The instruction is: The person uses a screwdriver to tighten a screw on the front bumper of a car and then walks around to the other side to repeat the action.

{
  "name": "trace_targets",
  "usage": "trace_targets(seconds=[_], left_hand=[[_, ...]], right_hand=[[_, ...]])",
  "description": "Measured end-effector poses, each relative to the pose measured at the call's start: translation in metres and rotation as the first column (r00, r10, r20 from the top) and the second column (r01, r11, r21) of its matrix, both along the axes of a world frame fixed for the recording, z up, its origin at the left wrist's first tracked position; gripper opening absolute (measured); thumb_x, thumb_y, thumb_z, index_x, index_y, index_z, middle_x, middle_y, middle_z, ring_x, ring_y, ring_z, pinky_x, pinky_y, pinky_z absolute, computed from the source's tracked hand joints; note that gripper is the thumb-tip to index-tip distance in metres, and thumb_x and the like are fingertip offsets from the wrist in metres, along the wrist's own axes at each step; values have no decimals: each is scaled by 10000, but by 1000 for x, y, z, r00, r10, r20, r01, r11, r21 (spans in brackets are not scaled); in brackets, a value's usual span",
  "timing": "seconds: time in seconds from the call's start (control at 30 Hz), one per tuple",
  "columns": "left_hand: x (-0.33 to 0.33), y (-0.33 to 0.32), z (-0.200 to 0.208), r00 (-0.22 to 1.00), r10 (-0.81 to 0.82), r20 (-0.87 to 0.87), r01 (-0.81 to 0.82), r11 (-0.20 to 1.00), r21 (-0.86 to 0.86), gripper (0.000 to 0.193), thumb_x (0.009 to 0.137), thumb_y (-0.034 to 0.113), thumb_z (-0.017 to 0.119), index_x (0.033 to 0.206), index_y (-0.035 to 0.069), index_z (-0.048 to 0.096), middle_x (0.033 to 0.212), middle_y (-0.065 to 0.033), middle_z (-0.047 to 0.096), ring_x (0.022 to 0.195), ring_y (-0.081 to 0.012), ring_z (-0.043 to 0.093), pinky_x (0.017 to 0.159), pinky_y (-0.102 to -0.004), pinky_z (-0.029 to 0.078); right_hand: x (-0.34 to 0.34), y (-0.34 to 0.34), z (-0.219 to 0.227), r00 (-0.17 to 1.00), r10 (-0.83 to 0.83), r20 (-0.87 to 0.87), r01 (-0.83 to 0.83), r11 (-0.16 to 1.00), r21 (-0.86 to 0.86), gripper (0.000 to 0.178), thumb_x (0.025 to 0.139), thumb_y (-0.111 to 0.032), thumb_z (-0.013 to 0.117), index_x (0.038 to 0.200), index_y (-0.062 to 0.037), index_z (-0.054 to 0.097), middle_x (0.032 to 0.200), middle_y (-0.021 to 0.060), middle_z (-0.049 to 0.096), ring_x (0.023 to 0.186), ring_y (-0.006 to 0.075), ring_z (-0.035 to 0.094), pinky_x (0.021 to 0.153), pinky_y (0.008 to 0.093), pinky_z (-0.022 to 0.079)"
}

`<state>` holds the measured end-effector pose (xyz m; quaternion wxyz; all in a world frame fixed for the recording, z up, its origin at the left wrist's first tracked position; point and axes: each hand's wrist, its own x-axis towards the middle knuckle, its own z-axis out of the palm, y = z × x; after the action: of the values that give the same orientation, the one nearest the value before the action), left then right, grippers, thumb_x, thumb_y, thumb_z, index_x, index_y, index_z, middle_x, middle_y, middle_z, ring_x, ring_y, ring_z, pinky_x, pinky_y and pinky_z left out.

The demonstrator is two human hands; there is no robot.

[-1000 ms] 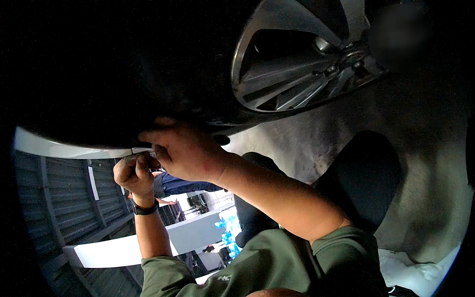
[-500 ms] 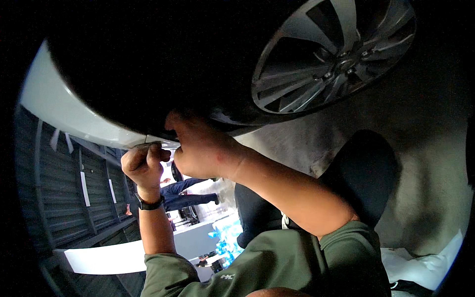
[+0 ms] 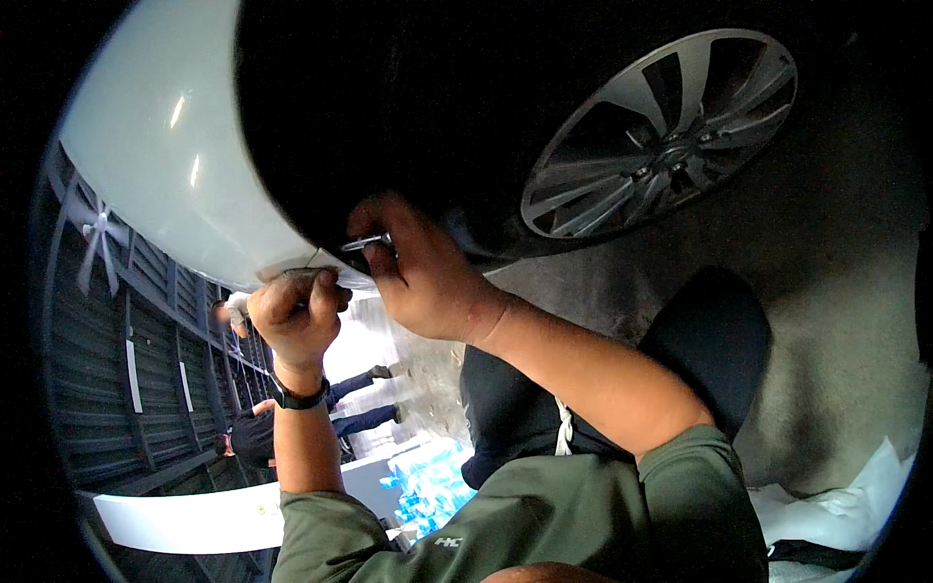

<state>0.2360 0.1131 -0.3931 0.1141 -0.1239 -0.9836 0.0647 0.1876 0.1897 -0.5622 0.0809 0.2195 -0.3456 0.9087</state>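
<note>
Right hand (image 3: 413,272) moved away from left hand (image 3: 299,309) | pinching slim, silvery metal piece (image 3: 360,244) | left's hold unclear

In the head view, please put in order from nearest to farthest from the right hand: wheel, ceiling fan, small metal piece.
1. Small metal piece: in the right hand, at its fingers.
2. Wheel: to the hand's upper right.
3. Ceiling fan: far left, in the background.
</note>
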Motion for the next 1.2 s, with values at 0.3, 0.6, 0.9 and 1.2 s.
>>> trace_targets(seconds=[0.3, 0.6, 0.9, 1.2], left_hand=[[6, -3, 2, 999, 18, -31, -16, 998, 68, 167, 869, 37, 684, 708, -5, 694, 579, -62, 702, 534, -169, 711, 523, -268, 532], [3, -1, 10, 999, 11, -40, -6, 992, 128, 146, 816, -5, 703, 673, 17, 682, 570, -68, 685, 510, -182, 689, 513, -281, 525], [8, -5, 9, 988, -40, -152, 54, 994, 94, 210, 732, 41, 748, 602, 59, 583, 546, -127, 575, 469, -294, 593, 476, -356, 465], [12, -1, 15, 979, -45, -197, 68, 992, 108, 166, 713, 90, 762, 619, 95, 626, 551, -107, 595, 496, -293, 624, 485, -373, 499]], right_hand=[[-8, 3, -1, 985, 33, -168, -33, 999, 4, 498, 829, 91, 537, 1302, -33, 442, 1170, 223, 539, 1110, 396, 593, 969, 450, 486], [-8, 41, 25, 987, 146, -61, -117, 934, 337, 553, 793, 54, 513, 1338, -12, 442, 1243, 249, 552, 1148, 439, 582, 1028, 450, 471], [-1, 58, 15, 706, 677, 207, -696, 718, 24, 406, 1009, -25, 610, 1406, -51, 529, 1286, 81, 637, 1152, 171, 628, 997, 325, 523], [10, 60, 12, 749, 607, 266, -654, 742, 149, 335, 1092, -261, 558, 1324, -27, 618, 1175, 91, 732, 1092, 179, 691, 994, 345, 544]])
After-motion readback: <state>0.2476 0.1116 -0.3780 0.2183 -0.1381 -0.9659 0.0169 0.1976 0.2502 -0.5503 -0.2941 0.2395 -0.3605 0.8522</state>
